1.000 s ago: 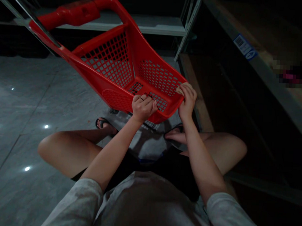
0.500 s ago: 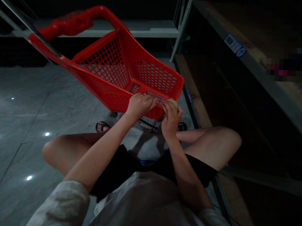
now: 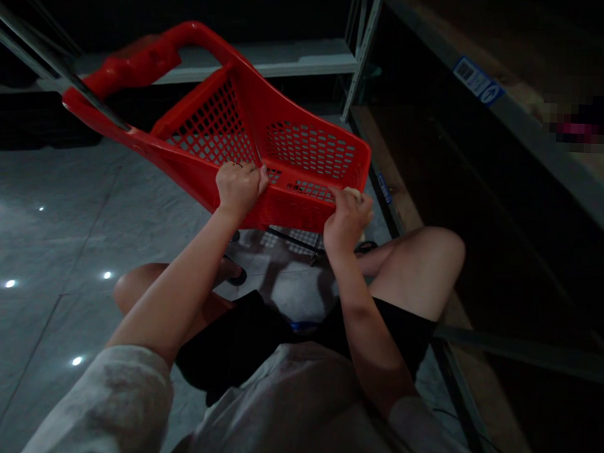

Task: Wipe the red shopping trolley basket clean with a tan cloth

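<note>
A red plastic shopping cart (image 3: 298, 213) with lattice walls stands in front of my knees, its handle toward the upper left. My left hand (image 3: 239, 189) is closed over the cart's near rim, thumb on the inner side. Farther right along that rim, close to the front corner, my right hand (image 3: 348, 218) is closed on a pale cloth (image 3: 354, 193), pressing it against the rim. Most of the cloth is hidden by the fingers. No goods show in the visible part of the basket.
A dark shelf (image 3: 527, 119) with a blue-and-white label (image 3: 477, 80) runs along my right side. Behind the cart stands a pale metal rack (image 3: 319, 63). Grey floor (image 3: 46, 242) lies to the left. Something blurred sits on the right shelf.
My left hand has slid left along the rim, away from the right hand. The right hand has shifted slightly right with the cloth. My left leg has drawn inward.
</note>
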A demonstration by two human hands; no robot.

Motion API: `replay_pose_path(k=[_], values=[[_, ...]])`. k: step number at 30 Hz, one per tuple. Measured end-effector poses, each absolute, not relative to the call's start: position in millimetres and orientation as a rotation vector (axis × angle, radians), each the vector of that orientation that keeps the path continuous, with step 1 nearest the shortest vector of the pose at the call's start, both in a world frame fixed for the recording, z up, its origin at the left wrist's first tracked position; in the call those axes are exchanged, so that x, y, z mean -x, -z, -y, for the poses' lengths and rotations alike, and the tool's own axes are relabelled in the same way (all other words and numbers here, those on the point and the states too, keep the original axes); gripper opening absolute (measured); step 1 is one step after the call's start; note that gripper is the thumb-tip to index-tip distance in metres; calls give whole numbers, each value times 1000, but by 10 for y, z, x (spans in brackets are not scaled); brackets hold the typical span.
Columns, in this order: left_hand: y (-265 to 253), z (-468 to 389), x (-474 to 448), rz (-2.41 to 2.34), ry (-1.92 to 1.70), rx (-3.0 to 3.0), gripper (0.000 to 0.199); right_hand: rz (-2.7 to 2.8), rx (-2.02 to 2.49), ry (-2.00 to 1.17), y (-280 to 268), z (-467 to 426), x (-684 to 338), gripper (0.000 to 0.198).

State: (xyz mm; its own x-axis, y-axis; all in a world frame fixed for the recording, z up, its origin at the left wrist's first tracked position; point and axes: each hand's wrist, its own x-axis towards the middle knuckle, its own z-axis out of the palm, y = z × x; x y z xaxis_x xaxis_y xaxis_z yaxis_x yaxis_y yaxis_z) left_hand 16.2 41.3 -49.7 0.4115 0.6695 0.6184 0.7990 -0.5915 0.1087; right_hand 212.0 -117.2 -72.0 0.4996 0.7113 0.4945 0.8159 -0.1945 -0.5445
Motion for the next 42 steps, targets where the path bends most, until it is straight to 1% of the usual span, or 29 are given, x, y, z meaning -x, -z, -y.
replay_pose_path(k=[4, 8, 12, 15, 17, 21, 26, 30, 35, 39, 42], values=[[573, -413, -196, 1300, 1037, 2468, 43, 1388, 1996, 161, 588, 1122, -2125, 58], [589, -418, -211, 1323, 1080, 2448, 41, 1499, 1875, 113, 511, 993, -1976, 57], [588, -358, -228, 1300, 1084, 2418, 42, 1591, 1766, 35, 406, 810, -1710, 52], [598, -274, -210, 1318, 1075, 2419, 40, 1627, 1773, -6, 360, 865, -1665, 47], [611, -216, -189, 1351, 1077, 2421, 39, 1660, 1790, 8, 400, 1025, -1752, 47], [641, -110, -180, 1312, 1096, 2382, 40, 1633, 1851, 128, 622, 1386, -2124, 54], [644, 10, -289, 1297, 1140, 2333, 42, 1466, 1859, 223, 828, 1404, -2406, 48], [593, 94, -393, 1366, 1103, 2350, 43, 1463, 1810, 225, 761, 1192, -2035, 44], [516, 156, -398, 1412, 1021, 2425, 48, 1666, 1776, 100, 531, 1057, -1432, 45], [519, 168, -356, 1293, 1054, 2384, 45, 1749, 1714, 69, 510, 1122, -1520, 47], [540, 169, -336, 1237, 1020, 2370, 44, 1762, 1734, 146, 605, 1224, -1863, 48]])
